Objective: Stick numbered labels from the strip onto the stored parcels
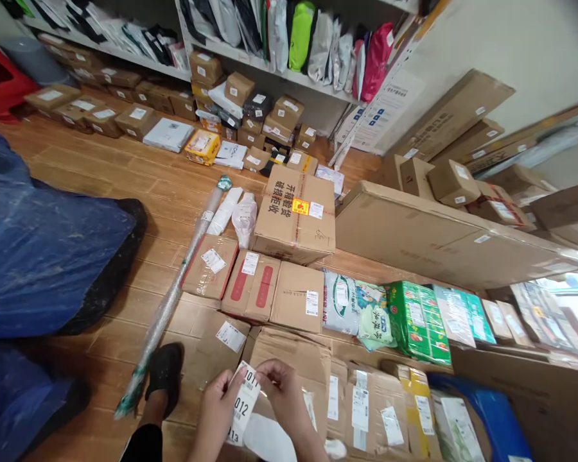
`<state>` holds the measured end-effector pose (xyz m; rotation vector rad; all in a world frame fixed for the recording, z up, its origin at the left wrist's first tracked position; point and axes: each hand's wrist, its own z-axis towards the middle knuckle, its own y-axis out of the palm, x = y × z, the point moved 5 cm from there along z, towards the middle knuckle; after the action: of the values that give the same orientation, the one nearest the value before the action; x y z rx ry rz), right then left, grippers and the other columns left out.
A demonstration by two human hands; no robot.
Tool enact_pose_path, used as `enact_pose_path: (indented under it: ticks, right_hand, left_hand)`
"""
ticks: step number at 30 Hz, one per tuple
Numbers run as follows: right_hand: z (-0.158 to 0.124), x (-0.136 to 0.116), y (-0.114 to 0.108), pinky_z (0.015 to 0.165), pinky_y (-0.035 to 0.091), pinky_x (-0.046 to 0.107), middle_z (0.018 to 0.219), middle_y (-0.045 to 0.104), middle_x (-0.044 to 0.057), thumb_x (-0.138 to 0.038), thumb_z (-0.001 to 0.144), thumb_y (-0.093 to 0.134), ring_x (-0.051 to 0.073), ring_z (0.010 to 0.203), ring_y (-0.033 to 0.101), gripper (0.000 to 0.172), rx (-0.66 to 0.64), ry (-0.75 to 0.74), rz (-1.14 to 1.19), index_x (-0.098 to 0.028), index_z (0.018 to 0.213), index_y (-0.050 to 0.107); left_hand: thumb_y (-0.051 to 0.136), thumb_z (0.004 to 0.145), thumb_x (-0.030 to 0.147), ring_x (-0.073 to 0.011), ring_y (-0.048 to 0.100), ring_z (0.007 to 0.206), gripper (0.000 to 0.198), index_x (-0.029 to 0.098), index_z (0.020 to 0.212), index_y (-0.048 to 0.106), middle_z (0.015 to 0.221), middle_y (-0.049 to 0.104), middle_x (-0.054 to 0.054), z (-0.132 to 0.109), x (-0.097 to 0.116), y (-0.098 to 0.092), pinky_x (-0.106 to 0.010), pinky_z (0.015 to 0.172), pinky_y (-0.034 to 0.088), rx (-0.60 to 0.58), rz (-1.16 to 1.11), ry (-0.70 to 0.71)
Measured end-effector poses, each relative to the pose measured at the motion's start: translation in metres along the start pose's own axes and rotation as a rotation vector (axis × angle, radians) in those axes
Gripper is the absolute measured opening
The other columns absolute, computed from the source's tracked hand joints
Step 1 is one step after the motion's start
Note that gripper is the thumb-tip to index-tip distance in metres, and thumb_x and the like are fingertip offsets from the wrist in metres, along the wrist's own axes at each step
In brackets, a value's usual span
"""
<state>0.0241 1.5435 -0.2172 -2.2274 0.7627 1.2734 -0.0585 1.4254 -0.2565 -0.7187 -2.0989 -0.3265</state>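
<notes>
A strip of white number labels (pixel 241 410) hangs between my hands at the lower middle of the head view, printed with 1011 at the top and numbers ending in 012 and 013 below. My left hand (pixel 216 401) grips its left edge between thumb and fingers. At the top right corner of the strip, my right hand (pixel 283 393) is closed in a pinch on the label's edge. Whether a label is peeling off there, I cannot tell. Below my hands lie a large open-topped-looking carton (pixel 293 350) and a brown box with a white shipping label (pixel 216 337).
A long plastic-wrapped pole (pixel 168 308) lies on the wood floor (pixel 154 192) by my shoe (pixel 166 375). Rows of parcels surround me, including a tall carton (pixel 296 212) and a green pack (pixel 419 321). Blue tarp-like sacks (pixel 48 244) stand left; shelves (pixel 270 67) hold bagged parcels behind.
</notes>
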Motion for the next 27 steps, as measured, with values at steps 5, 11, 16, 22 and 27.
enact_pose_path:
  ticks: [5, 11, 16, 22, 27]
  right_hand:
    - [0.072, 0.000, 0.050, 0.054, 0.040, 0.026, 0.060, 0.061, 0.003, -0.059, 0.061, 0.072, 0.014, 0.056, 0.051, 0.043, 0.090, 0.053, 0.015, -0.017, 0.065, 0.064]
    - [0.129, -0.003, 0.087, 0.044, 0.027, 0.022, 0.050, 0.053, -0.003, -0.053, 0.062, 0.072, 0.006, 0.043, 0.036, 0.037, -0.114, 0.183, 0.049, -0.016, 0.065, 0.067]
    - [0.148, 0.005, 0.089, 0.043, 0.025, 0.022, 0.051, 0.053, -0.003, -0.049, 0.065, 0.071, 0.006, 0.044, 0.036, 0.033, -0.142, 0.210, 0.037, -0.016, 0.067, 0.067]
    - [0.159, 0.024, 0.085, 0.045, 0.031, 0.021, 0.056, 0.058, -0.002, -0.046, 0.064, 0.072, 0.007, 0.047, 0.043, 0.032, -0.148, 0.220, 0.051, -0.015, 0.071, 0.069]
    - [0.163, 0.073, 0.095, 0.060, 0.045, 0.026, 0.064, 0.066, 0.000, -0.042, 0.051, 0.080, 0.013, 0.059, 0.056, 0.031, -0.123, 0.182, 0.051, -0.017, 0.066, 0.068]
  left_hand:
    - [0.072, 0.050, 0.066, -0.0112, 0.045, 0.049, 0.053, 0.015, 0.059, 0.058, 0.051, 0.055, 0.002, 0.076, 0.021, -0.037, -0.021, 0.048, 0.034, -0.295, -0.136, -0.163]
    - [0.074, 0.055, 0.058, -0.0098, 0.044, 0.046, 0.047, 0.013, 0.062, 0.064, 0.050, 0.056, 0.002, 0.131, 0.019, -0.082, -0.020, 0.046, 0.032, -0.301, -0.052, -0.193]
    - [0.077, 0.054, 0.049, -0.0123, 0.053, 0.052, 0.043, 0.013, 0.076, 0.068, 0.064, 0.067, -0.001, 0.145, 0.008, -0.081, -0.021, 0.049, 0.039, -0.348, -0.059, -0.260]
    - [0.077, 0.054, 0.044, -0.0159, 0.059, 0.060, 0.048, 0.012, 0.088, 0.069, 0.076, 0.071, -0.005, 0.152, -0.002, -0.074, -0.024, 0.055, 0.044, -0.402, -0.067, -0.262]
    - [0.065, 0.060, 0.056, -0.0154, 0.057, 0.056, 0.051, 0.013, 0.085, 0.067, 0.070, 0.068, -0.003, 0.167, -0.035, -0.081, -0.023, 0.052, 0.041, -0.371, 0.190, -0.233]
